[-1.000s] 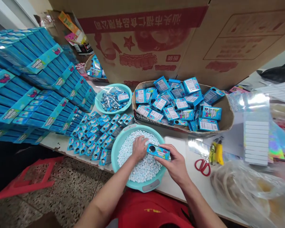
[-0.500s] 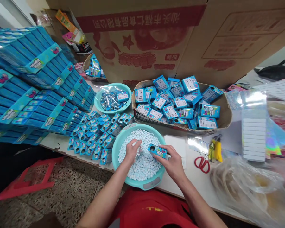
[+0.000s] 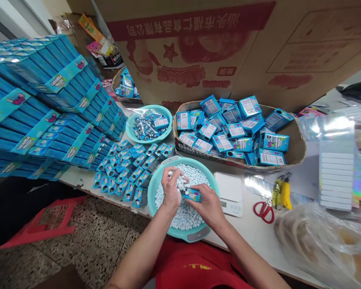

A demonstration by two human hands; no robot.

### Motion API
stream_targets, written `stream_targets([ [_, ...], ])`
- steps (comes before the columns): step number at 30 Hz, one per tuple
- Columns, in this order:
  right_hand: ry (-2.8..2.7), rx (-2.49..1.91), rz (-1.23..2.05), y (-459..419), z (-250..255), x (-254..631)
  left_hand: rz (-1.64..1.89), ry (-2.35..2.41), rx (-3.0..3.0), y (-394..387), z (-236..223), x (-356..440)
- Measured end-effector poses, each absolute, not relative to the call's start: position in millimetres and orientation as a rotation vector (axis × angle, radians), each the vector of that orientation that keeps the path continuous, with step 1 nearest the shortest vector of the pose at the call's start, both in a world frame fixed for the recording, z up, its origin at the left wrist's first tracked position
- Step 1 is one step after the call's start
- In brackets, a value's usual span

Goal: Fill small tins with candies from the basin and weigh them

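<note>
My left hand [image 3: 172, 189] is cupped around a heap of small white candies [image 3: 182, 182], held above a turquoise basin [image 3: 153, 192]. More of the same candies fill the basin. Between the thumb and fingers of my right hand [image 3: 209, 202] is a small blue candy box [image 3: 194, 195], tilted so that its holed end meets the candies in my left palm. Part of the box is hidden by my fingers. Left of the basin, several similar blue boxes [image 3: 123, 176] stand in rows with their round holes facing up.
Behind the basin sits an open carton [image 3: 299, 150] of blue boxes, beside a second turquoise basin [image 3: 131, 134] of silvery pieces. At right are a white scale [image 3: 228, 186], red scissors [image 3: 264, 212], a yellow cutter [image 3: 285, 194] and a plastic bag [image 3: 319, 245]. Stacked blue packs [image 3: 57, 104] rise at left.
My left hand has scooped candies out of the basin and lifted them to the box. My right hand has turned the box and brought its holed end against them.
</note>
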State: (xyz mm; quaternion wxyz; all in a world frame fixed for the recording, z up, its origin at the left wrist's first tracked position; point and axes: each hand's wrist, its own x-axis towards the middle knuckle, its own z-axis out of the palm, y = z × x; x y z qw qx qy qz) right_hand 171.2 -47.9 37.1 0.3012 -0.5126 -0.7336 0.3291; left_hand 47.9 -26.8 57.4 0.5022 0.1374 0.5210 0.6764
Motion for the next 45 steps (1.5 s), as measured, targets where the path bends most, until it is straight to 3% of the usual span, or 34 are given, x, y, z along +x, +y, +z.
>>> stream_targets([
  [28,-1.827,-1.316,0.908,-48.0,47.9,175.9,1.672,1.319,0.438,-28.0,70.3,60.0],
  [36,-1.816,-1.345,1.009,-45.0,23.3,169.6,1.611,1.382,0.383,-22.5,48.3,62.2],
  [45,-1.618,-1.196,1.088,-45.8,32.2,179.1,1.698,1.287,0.346,-26.0,75.6,53.8],
])
